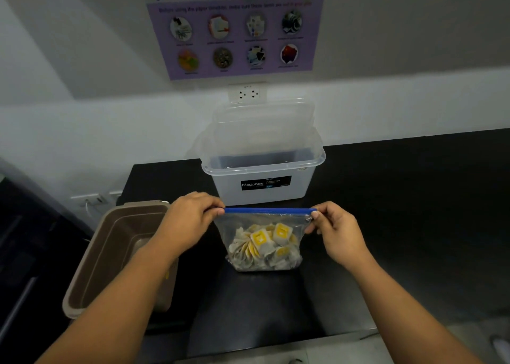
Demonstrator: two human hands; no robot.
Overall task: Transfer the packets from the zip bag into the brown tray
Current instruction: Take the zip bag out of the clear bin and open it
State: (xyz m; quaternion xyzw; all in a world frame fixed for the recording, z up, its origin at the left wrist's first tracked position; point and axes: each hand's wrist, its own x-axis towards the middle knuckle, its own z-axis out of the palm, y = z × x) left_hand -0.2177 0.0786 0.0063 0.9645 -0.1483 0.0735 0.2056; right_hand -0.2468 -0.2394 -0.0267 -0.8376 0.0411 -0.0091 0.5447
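Zip bag (263, 242) of packets (265, 242) upright on the bench (386, 212), right of the brown tray (110, 253); left hand (190, 220) and right hand (338, 230) each pinch its blue seal's ends.

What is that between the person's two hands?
The zip bag, seen in the head view: its blue seal runs from the left hand to the right hand, each pinching one end, packets inside below.
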